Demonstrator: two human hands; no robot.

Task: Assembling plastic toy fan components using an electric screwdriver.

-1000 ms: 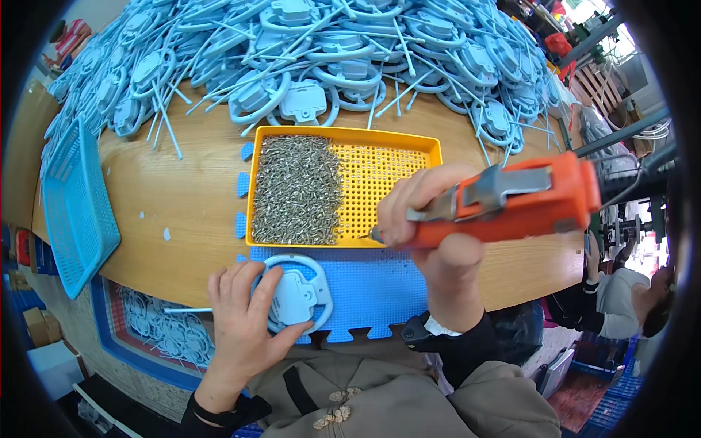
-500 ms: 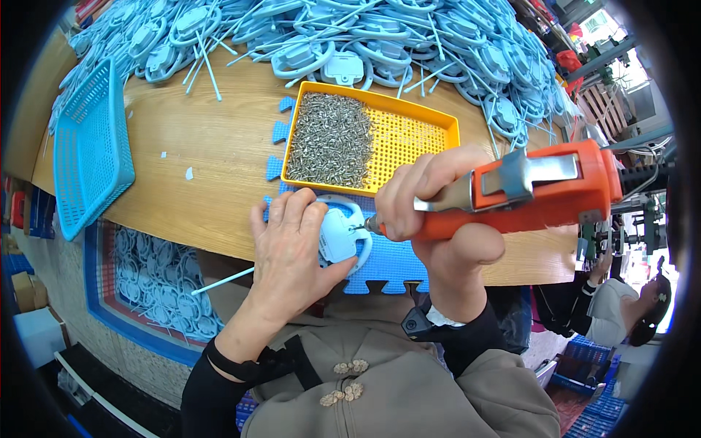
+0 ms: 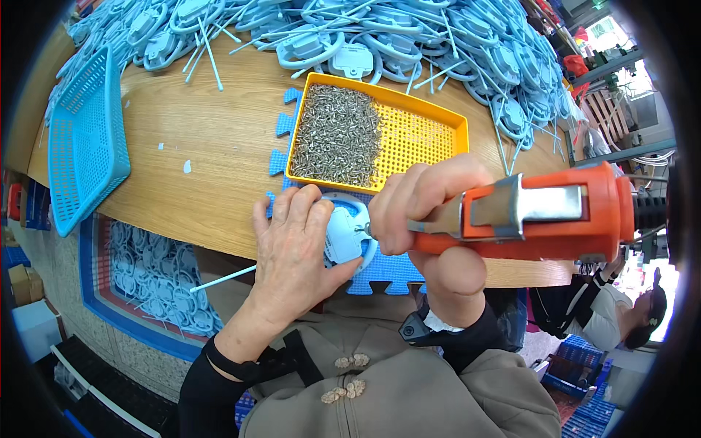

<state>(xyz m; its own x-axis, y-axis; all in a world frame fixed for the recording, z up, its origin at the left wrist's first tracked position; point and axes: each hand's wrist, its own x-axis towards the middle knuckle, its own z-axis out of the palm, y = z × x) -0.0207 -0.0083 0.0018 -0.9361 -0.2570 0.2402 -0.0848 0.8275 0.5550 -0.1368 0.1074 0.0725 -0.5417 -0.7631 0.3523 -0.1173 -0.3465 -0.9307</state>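
Note:
A light-blue plastic part [image 3: 342, 237] with a flat body, a ring-shaped rim and a thin rod lies on the blue foam mat [image 3: 398, 270] at the table's near edge. My left hand [image 3: 290, 244] holds it, fingers over its left side and thumb along its lower edge. In my right hand [image 3: 431, 212] is an orange power screwdriver [image 3: 558, 219], held nearly level. Its tip reaches the right side of the part's body, partly hidden by my fingers. Just beyond both hands sits a yellow tray [image 3: 420, 142] with many small metal screws [image 3: 336, 135] on its left side.
Similar blue parts [image 3: 409, 36] are heaped along the table's far side. An openwork blue basket [image 3: 87, 139] stands tilted at the left. Below the table edge, a crate [image 3: 91, 288] holds more parts. At the far right is another person [image 3: 621, 310].
The screwdriver's body has dropped slightly and shifted right, its tip still at the part. My left hand keeps its hold, and the whole view has shifted a little.

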